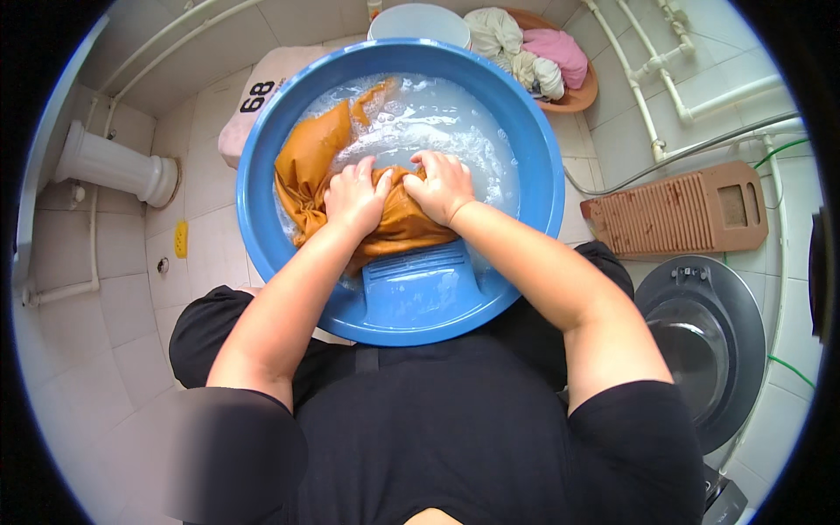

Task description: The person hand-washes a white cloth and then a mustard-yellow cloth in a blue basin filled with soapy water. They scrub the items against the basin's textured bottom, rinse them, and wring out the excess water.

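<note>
A mustard-brown wet garment (312,147) lies bunched in a round blue washtub (547,188) of sudsy water (455,118). My left hand (354,197) is closed on the garment, fingers pressed into its folds. Close beside it, my right hand (442,185) grips the same cloth, thumb turned toward the left hand. Between and below the hands, part of the garment rests on the upper end of the tub's built-in ridged washboard (424,284). More of the cloth trails to the left, along the tub wall and into the water. The fingertips are partly hidden in the folds.
An orange-brown basin (588,94) with white and pink clothes (556,52) stands behind the tub, beside a pale bucket (420,24). To the right are a brown washboard (678,210) and a dark grey basin (700,350). A yellow brush-like object (181,239) lies left.
</note>
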Tool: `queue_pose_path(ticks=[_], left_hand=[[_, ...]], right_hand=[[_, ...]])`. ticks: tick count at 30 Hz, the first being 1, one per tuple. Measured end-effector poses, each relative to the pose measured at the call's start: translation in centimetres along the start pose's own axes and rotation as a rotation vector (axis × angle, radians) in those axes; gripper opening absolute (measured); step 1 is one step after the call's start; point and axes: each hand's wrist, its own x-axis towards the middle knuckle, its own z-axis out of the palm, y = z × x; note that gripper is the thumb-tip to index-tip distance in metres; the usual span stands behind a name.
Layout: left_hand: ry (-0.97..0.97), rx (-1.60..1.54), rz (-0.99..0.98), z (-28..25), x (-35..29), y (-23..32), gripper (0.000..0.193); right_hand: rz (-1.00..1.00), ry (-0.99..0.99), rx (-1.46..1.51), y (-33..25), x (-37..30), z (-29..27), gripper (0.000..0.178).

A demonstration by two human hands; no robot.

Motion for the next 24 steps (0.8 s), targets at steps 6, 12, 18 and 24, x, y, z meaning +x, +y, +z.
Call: queue_pose_path(ticks=[6,12,18,24], left_hand=[[-0.165,-0.348,0.257,-4.1,-5.3,-0.8,0.053],[-0.029,0.011,0.529,-3.3,-8.6,0.4,0.055],[0.096,-0.143,0.602,-0.4,-3.0,-0.2,0.022],[-0.091,-0.192,0.438,-0.7,-1.0,0.0,0.035]], right_hand=[[-0.235,-0.118,0.056,-1.7,-7.5,-3.2,0.047],[-0.626,0.086,-0.009,-0.5,-10.0,-2.1,0.040],[-0.556,-0.085,0.134,1.0,-4.6,-1.1,0.023],[-0.361,-0.192,0.301,2.1,-2.6,-0.4,0.025]])
